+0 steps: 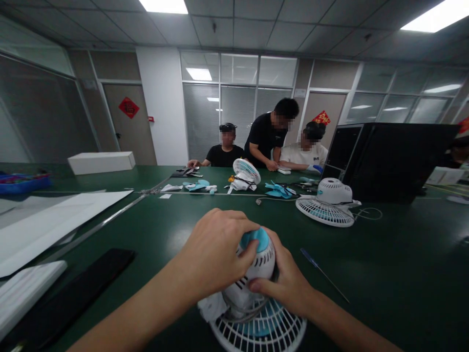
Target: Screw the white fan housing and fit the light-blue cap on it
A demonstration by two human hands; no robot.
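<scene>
A white electric fan lies face down in front of me, its round motor housing upward. Beneath it spreads the slatted guard, with light blue blades behind the slats and a cable looped around the fan's neck. My left hand reaches over the top, thumb and fingers pinching a light blue cap on the housing. Around the housing's right side curls my right hand, thumb toward the front. My fingers partly cover the cap.
A screwdriver lies right of the fan. A black flat object and white box are at left. Farther back stand two more fans, loose blue blades and a large black panel. Several people are across the table.
</scene>
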